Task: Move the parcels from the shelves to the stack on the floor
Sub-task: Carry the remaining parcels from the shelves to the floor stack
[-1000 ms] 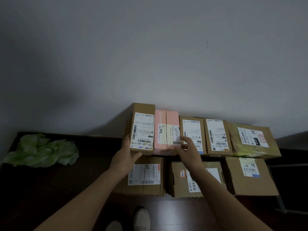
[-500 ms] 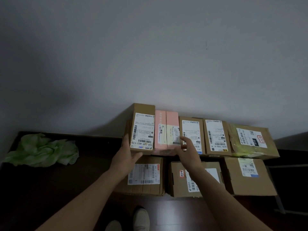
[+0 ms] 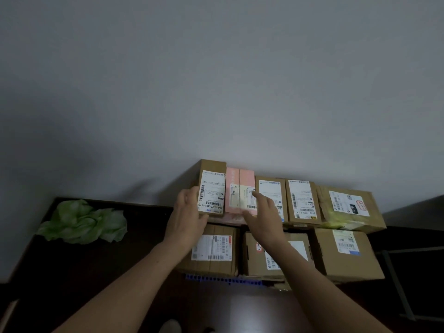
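Cardboard parcels are stacked in two rows on the dark floor against a grey wall. At the left end of the upper row stands a tall brown parcel point(image 3: 212, 191) with a white label, and a pink parcel point(image 3: 236, 186) is tight beside it. My left hand point(image 3: 188, 212) grips the brown parcel's left side, thumb across its lower front. My right hand point(image 3: 265, 215) lies with straight fingers on the pink parcel's right edge, thumb at its lower front. No shelves are in sight.
Three more brown parcels point(image 3: 301, 200) fill the upper row to the right. Three larger boxes point(image 3: 346, 253) form the lower row. A crumpled green bag point(image 3: 81, 222) lies at the left. A metal frame point(image 3: 396, 284) stands at the right. My shoe point(image 3: 170, 326) shows at the bottom edge.
My right hand has slid a little left, from the neighbouring brown parcel onto the pink parcel's edge. My left hand has crept slightly higher on the tall brown parcel.
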